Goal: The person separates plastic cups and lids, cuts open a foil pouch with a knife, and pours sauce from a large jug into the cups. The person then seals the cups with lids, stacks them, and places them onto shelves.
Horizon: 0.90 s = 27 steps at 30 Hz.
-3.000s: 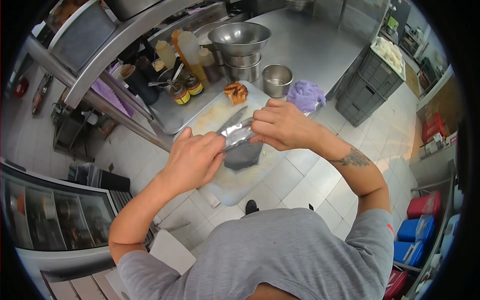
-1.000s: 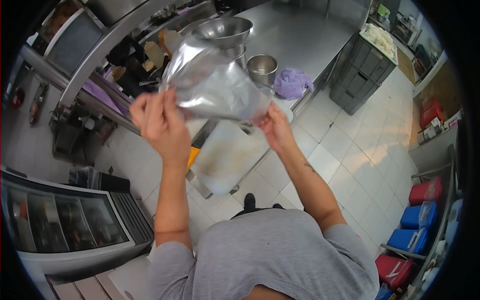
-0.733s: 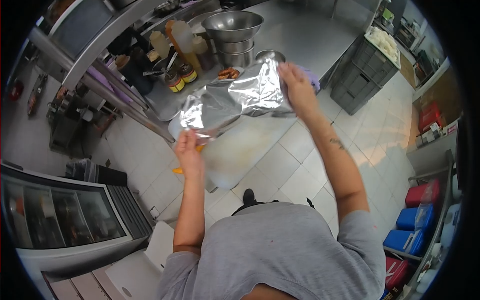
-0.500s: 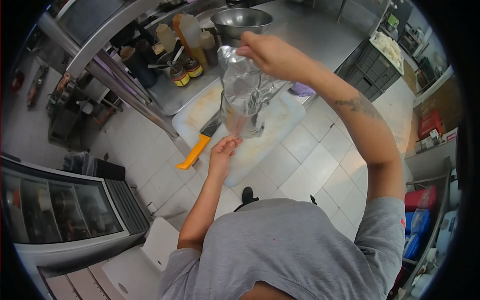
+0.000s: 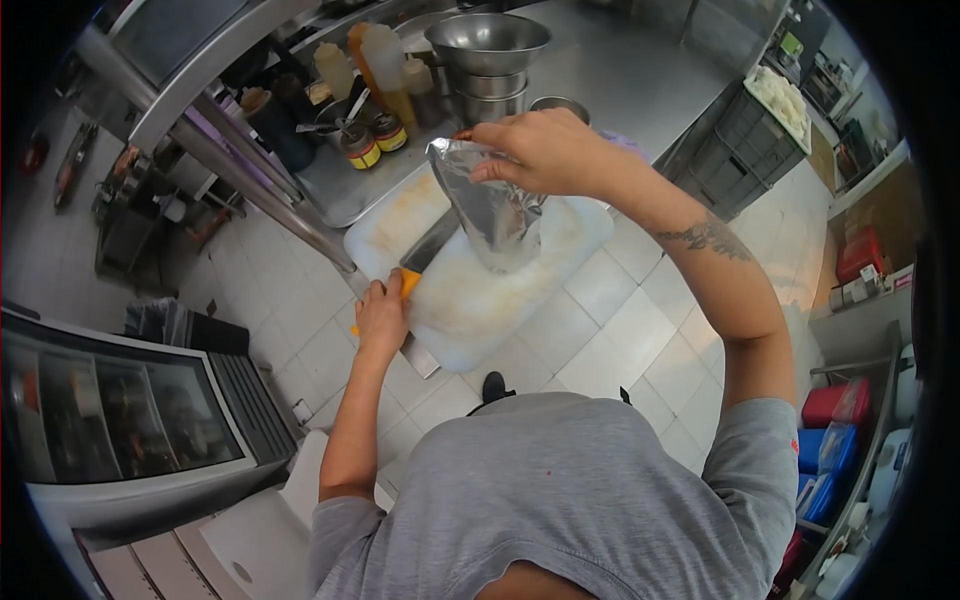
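My right hand (image 5: 555,152) pinches the top edge of a shiny silver foil bag (image 5: 508,228), which hangs upright with its lower end at the white cutting board (image 5: 470,315). Whether the bag bears on the board I cannot tell, and its contents are not visible. At the board's left edge, my left hand (image 5: 382,318) is closed around the orange handle of a knife (image 5: 433,243). The knife's broad blade lies across the board, pointing away from me toward the bag.
Several squeeze bottles (image 5: 382,58) and two small jars (image 5: 360,148) stand behind the board. Steel bowls (image 5: 488,42) are stacked at the back. To the right is a grey crate (image 5: 735,150); a metal post (image 5: 290,215) rises at the left.
My left hand has left the bag's bottom and moved left onto the knife handle. My right hand has come lower and nearer with the bag.
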Available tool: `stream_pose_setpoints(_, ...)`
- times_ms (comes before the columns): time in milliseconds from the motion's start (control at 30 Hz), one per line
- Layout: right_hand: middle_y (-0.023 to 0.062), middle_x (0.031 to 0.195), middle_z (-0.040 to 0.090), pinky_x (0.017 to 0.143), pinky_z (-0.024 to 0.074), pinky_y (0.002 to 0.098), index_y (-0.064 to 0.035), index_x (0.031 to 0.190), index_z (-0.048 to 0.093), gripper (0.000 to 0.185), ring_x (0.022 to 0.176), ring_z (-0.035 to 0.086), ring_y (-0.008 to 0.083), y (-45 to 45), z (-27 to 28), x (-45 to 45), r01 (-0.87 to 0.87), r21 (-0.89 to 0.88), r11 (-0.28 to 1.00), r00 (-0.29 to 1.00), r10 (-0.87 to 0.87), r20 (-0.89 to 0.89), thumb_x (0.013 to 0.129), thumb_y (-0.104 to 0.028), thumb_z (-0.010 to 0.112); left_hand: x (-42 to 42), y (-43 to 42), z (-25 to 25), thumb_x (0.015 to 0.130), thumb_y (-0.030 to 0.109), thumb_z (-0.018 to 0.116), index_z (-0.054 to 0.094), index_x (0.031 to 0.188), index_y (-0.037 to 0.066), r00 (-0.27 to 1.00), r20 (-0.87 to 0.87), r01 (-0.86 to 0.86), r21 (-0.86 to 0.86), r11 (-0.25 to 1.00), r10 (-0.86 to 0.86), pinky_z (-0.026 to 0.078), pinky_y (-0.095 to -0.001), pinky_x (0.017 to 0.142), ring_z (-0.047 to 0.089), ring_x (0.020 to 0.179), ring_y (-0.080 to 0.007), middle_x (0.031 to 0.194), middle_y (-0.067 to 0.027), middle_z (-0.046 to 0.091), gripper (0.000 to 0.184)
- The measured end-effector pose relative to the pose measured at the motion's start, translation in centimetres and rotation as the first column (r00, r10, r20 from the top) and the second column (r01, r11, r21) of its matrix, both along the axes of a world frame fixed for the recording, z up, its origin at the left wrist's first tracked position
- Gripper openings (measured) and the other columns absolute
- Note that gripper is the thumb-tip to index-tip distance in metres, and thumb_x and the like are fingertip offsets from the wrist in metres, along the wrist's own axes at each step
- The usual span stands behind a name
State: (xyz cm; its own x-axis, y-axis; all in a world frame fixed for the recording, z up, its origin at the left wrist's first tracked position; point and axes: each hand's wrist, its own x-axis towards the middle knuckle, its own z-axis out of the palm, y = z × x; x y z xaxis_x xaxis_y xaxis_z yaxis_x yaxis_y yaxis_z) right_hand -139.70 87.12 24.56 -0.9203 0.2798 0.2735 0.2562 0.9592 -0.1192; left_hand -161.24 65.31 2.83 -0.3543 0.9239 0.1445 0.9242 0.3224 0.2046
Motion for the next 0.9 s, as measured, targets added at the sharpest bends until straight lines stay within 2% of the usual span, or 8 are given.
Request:
stream_pose_setpoints(100, 0.0116, 0.091, 0.069, 0.070, 0.0527, 0.0447, -0.0096, 0.110, 0.064, 0.034, 0.086, 0.067, 0.0325, -0.1, -1.6, -0.4, 0.038, 0.056, 0.998, 0.988, -0.029, -0.153, 0.091, -0.037, 0.062, 0.3, -0.5, 0.7, 0.087, 0.014, 0.060, 0.044, 0.137, 0.005, 0.997, 0.076, 0.014, -0.025, 1.000, -0.012, 0.048, -0.0492, 0.073, 0.060, 0.087, -0.0378, 0.107, -0.0212, 0.057, 0.053)
stream_pose_setpoints(300, 0.0077, 0.092, 0.070, 0.071, 0.0525, 0.0441, -0.0092, 0.106, 0.067, 0.028, 0.086, 0.068, 0.0321, -1.1, -0.9, 1.3, 0.266, -0.046, 0.963, 0.964, -0.266, 0.013, 0.088, -0.031, 0.065, 1.6, -1.7, 1.2, 0.090, 0.014, 0.057, 0.043, 0.139, 0.004, 0.972, 0.221, -0.095, 0.075, 0.993, 0.076, 0.051, -0.0498, 0.071, 0.062, 0.084, -0.0395, 0.108, -0.0220, 0.055, 0.052)
stream_pose_setpoints(367, 0.0068, 0.091, 0.069, 0.071, 0.0519, 0.0441, -0.0100, 0.102, 0.067, 0.023, 0.085, 0.067, 0.0316, -0.4, -1.9, 1.7, 0.116, -0.068, 0.991, 0.987, -0.123, -0.106, 0.087, -0.028, 0.066, 2.2, -0.4, 2.5, 0.090, 0.016, 0.059, 0.045, 0.137, 0.004, 0.964, 0.231, -0.140, 0.028, 0.990, 0.130, 0.051, -0.0476, 0.076, 0.061, 0.093, -0.0395, 0.110, -0.0204, 0.055, 0.051)
stream_pose_setpoints(433, 0.0060, 0.089, 0.069, 0.070, 0.0512, 0.0437, -0.0110, 0.098, 0.067, 0.019, 0.086, 0.067, 0.0302, 0.4, -2.0, 1.7, -0.014, -0.073, 0.997, 0.989, 0.003, -0.147, 0.086, -0.025, 0.067, 2.0, 1.2, 3.9, 0.087, 0.021, 0.066, 0.049, 0.134, 0.004, 0.998, -0.041, 0.061, 0.234, 0.970, -0.053, 0.048, -0.0448, 0.087, 0.057, 0.106, -0.0391, 0.117, -0.0184, 0.054, 0.053)
stream_pose_setpoints(500, 0.0052, 0.087, 0.068, 0.070, 0.0503, 0.0430, -0.0123, 0.095, 0.067, 0.014, 0.088, 0.065, 0.0278, 0.9, -1.5, 1.6, -0.114, -0.082, 0.990, 0.988, 0.104, -0.111, 0.085, -0.023, 0.067, 3.1, 3.7, 7.8, 0.083, 0.019, 0.071, 0.059, 0.125, 0.003, 0.897, 0.347, 0.075, 0.489, 0.869, -0.273, 0.043, -0.0389, 0.096, 0.054, 0.115, -0.0349, 0.128, -0.0159, 0.053, 0.046)
stream_pose_setpoints(600, 0.0045, 0.088, 0.067, 0.072, 0.0491, 0.0410, -0.0135, 0.089, 0.068, 0.012, 0.091, 0.062, 0.0259, 1.2, -1.5, 1.3, -0.204, -0.088, 0.975, 0.971, 0.189, -0.147, 0.084, -0.024, 0.068, 2.4, 7.8, 8.5, 0.078, 0.023, 0.077, 0.056, 0.127, 0.002, 0.828, 0.357, 0.332, 0.309, 0.891, -0.432, 0.041, -0.0400, 0.100, 0.053, 0.115, -0.0354, 0.125, -0.0181, 0.054, 0.058)
stream_pose_setpoints(700, 0.0071, 0.082, 0.064, 0.077, 0.0462, 0.0409, -0.0077, 0.088, 0.070, 0.015, 0.090, 0.058, 0.0269, 1.3, -1.4, 1.6, -0.191, -0.033, 0.981, 0.970, 0.183, -0.162, 0.080, -0.021, 0.072, 2.6, 8.5, 6.2, 0.074, 0.023, 0.080, 0.054, 0.122, -0.002, 0.715, 0.687, 0.283, -0.115, 0.952, -0.130, 0.041, -0.0413, 0.100, 0.050, 0.121, -0.0378, 0.124, -0.0218, 0.055, 0.060)
stream_pose_setpoints(900, 0.0034, 0.086, 0.064, 0.094, 0.0389, 0.0388, -0.0086, 0.088, 0.070, 0.012, 0.099, 0.055, 0.0231, 1.4, -1.7, 3.8, -0.251, -0.056, 0.966, 0.949, 0.235, -0.211, 0.081, -0.018, 0.071, 4.7, 9.9, -1.7, 0.072, 0.008, 0.070, 0.052, 0.114, -0.003, 0.779, 0.370, 0.409, 0.311, 0.858, -0.506, 0.042, -0.0430, 0.092, 0.051, 0.107, -0.0389, 0.108, -0.0210, 0.054, 0.047)
